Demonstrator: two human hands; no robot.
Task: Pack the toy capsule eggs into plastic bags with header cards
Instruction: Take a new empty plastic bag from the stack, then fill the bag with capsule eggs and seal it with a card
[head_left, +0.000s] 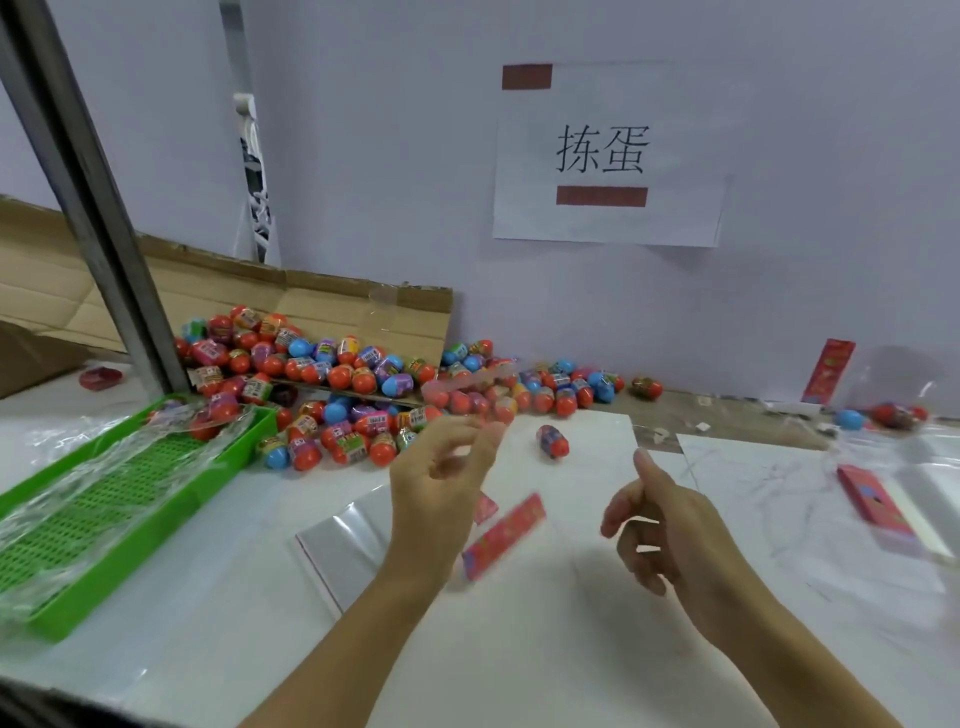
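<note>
Between bags: left hand (441, 478) and right hand (654, 519) loosely curled, empty, over counter (519, 649). Next: pinch bag (343, 535), fetch eggs (332, 395).

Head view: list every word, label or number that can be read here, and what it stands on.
"拣蛋": large black characters on the white paper sign on the wall, between two plain brown bars.
Capsule eggs: printed wrap labels, too small and blurred to read.
Red header card on the table: print blurred, unreadable.
Red card leaning on the wall: unreadable.
</note>
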